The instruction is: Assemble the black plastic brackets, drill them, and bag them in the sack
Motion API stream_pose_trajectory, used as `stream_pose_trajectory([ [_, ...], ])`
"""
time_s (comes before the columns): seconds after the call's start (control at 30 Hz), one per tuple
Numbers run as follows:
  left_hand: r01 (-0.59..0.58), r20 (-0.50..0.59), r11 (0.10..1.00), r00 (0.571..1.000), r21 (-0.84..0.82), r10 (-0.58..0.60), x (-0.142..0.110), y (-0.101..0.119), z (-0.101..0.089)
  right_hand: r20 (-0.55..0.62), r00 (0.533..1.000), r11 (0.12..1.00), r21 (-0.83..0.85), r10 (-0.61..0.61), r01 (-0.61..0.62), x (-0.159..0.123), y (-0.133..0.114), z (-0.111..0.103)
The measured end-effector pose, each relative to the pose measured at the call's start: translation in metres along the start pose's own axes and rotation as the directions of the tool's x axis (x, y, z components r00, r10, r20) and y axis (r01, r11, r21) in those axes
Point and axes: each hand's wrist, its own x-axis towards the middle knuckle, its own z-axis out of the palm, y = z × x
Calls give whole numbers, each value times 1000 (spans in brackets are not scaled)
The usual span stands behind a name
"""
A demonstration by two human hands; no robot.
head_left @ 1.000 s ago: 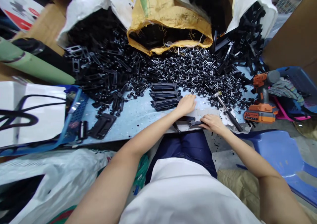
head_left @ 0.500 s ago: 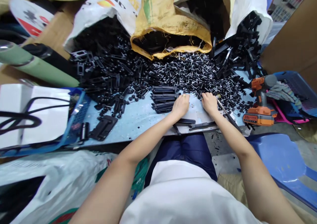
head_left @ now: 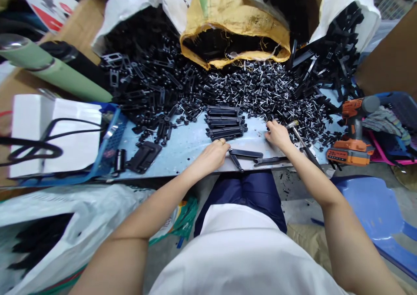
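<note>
My left hand (head_left: 213, 152) rests on the pale blue table (head_left: 182, 151) with its fingers curled, touching the end of a flat black plastic strip (head_left: 245, 153). Whether it grips the strip is not clear. My right hand (head_left: 276, 134) reaches into the edge of a heap of small black-headed pins (head_left: 260, 91), fingers pinched together on something too small to name. A second dark strip (head_left: 269, 160) lies between my hands. A stack of black strips (head_left: 224, 122) sits just beyond my left hand. A hammer (head_left: 302, 145) lies right beside my right wrist.
Open sacks, yellow (head_left: 234, 30) and white (head_left: 143, 8), spill black plastic parts (head_left: 143, 82) over the back of the table. An orange cordless drill (head_left: 352, 134) stands at the right. A blue basket (head_left: 107, 147) with a white box sits left, a blue plastic chair (head_left: 374, 208) lower right.
My left hand has drawn back from the stack toward the near edge onto the strip. My right hand, which moved up from the strip to the pins, stays there.
</note>
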Motion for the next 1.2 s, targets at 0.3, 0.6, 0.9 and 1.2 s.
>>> stream_pose_trajectory([
  [0.3, -52, -112, 999, 992, 7, 52, 7, 2, 19, -73, 997, 969, 243, -25, 42, -16, 11, 16],
  [0.6, -115, -516, 993, 850, 11, 104, -1, -10, 74, -399, 917, 527, 775, -20, 349, -55, 4, 32],
  [0.9, -147, -539, 987, 827, 70, 161, 2, -1, 70, -585, 749, 724, 364, -312, 586, -78, -4, 51],
  [1.2, -385, -202, 902, 884, 196, 421, 35, 25, 61, -405, 838, 899, 81, -366, 431, -80, 29, 58],
])
